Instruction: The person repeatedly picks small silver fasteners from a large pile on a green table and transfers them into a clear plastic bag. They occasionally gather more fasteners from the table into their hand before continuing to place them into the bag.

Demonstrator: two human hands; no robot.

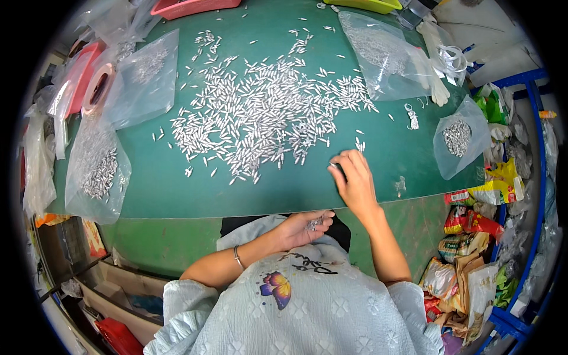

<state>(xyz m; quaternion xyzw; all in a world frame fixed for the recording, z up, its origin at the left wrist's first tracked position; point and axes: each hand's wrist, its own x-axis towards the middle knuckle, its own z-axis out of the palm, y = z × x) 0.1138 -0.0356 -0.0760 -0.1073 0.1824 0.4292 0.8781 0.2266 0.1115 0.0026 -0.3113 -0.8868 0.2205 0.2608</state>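
The green desk (151, 192) spreads out ahead of the left grip (303, 229) and underneath the right grip (357, 180). Well to the right of the right grip stands the blue rack (520, 78), packed with bags and wrappers. The silver pile (266, 109) lies on the desk, ahead and to the left of the right grip and beyond the left grip, its slim, pointed parts strewn in every direction.

Four clear bags holding small metal parts lie around it: the front left bag (112, 204) and the back left bag (142, 109), both far left of the right grip; the back right bag (387, 87), ahead and to its right; the near right bag (452, 167), farther right. Beyond both grips, at the far edge, sit the pink tray (195, 7) and the yellow-green tray (373, 5).

The left grip hangs short of the desk's near edge, fingers curled around a few silvery bits (314, 223). The right grip is over the desk, thumb and index finger nearly meeting, a small silvery piece (333, 165) showing at their tips; whether it touches the desk I cannot tell.

The white glove (439, 93) lies ahead and right of the right grip, nearer to it the silver bundle (412, 117). Just beyond its knuckles lie loose parts (360, 144).
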